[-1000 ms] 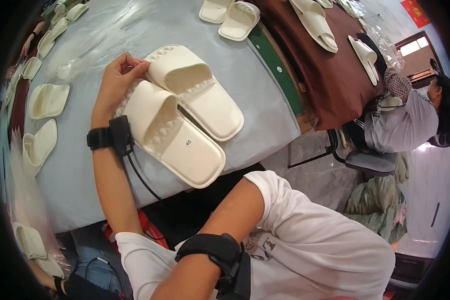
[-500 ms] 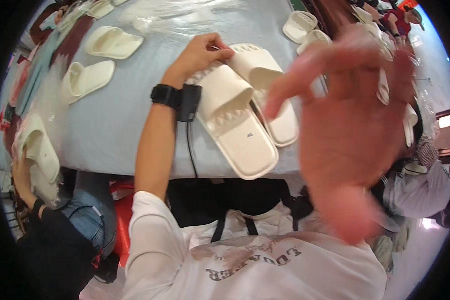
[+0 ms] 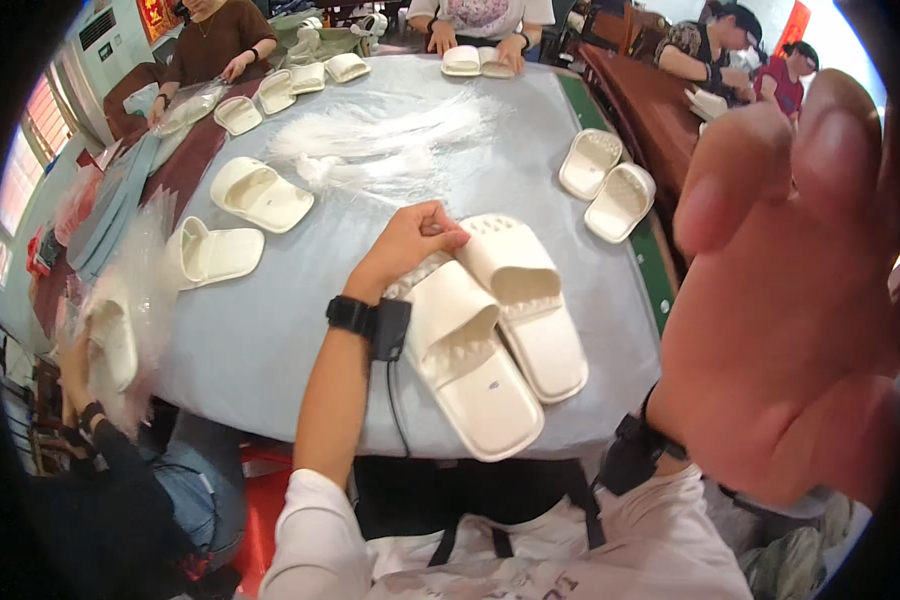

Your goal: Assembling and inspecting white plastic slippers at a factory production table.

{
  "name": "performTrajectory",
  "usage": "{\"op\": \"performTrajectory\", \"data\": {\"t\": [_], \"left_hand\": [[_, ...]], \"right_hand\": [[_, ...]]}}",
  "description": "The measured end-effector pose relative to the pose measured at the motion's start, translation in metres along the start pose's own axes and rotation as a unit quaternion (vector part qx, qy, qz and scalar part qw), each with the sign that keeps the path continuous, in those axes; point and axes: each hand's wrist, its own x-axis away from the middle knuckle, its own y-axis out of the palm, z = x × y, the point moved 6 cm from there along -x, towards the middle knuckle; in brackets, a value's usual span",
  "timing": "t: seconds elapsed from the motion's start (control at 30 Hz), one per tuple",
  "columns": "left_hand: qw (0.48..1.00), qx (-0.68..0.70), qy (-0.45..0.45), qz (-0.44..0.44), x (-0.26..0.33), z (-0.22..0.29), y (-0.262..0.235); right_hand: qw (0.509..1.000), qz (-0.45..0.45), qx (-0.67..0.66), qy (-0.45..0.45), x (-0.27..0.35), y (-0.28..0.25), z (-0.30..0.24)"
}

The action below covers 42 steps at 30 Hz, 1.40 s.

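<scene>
A pair of cream slide slippers, a left one (image 3: 480,395) and a right one (image 3: 545,345), lies side by side near the table's front edge. My left hand (image 3: 410,245) is closed at their far ends, thumb and forefinger pinched at the toe edge between the two. A black band with a small box and a cable is strapped to that wrist. Raised close to the camera, my right hand (image 3: 785,310) fills the right side, its fingers apart and slightly bent, with nothing visible in it. It is clear of the slippers.
Another slipper pair (image 3: 605,185) rests on the right, with loose slippers (image 3: 260,195) on the left. Crumpled clear plastic bags (image 3: 370,140) lie mid-table. On the left a co-worker's hand holds a bagged slipper (image 3: 110,345). Other people work around the table.
The view has tilted up, showing more of the far table and people. My right hand has shifted right and appears larger. My left hand keeps its grip at the slippers.
</scene>
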Motion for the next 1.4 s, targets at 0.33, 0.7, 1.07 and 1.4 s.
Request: {"op": "performTrajectory", "data": {"t": [0.33,0.7,1.07,1.4], "left_hand": [[0.998,-0.049,-0.028,-0.001,0.001,-0.005,0.005],[0.998,-0.018,0.042,0.036,-0.007,0.015,0.009],[0.989,-0.013,0.088,0.117,-0.004,0.006,-0.013],[0.984,0.103,0.082,0.119,-0.008,0.003,-0.012]], "right_hand": [[0.993,0.024,0.08,-0.087,-0.05,-0.003,-0.03],[0.831,-0.131,0.384,0.381,0.154,-0.152,0.171],[0.802,-0.055,0.27,0.53,0.166,-0.136,0.166],[0.827,0.048,0.173,0.533,0.174,-0.15,0.171]]}}
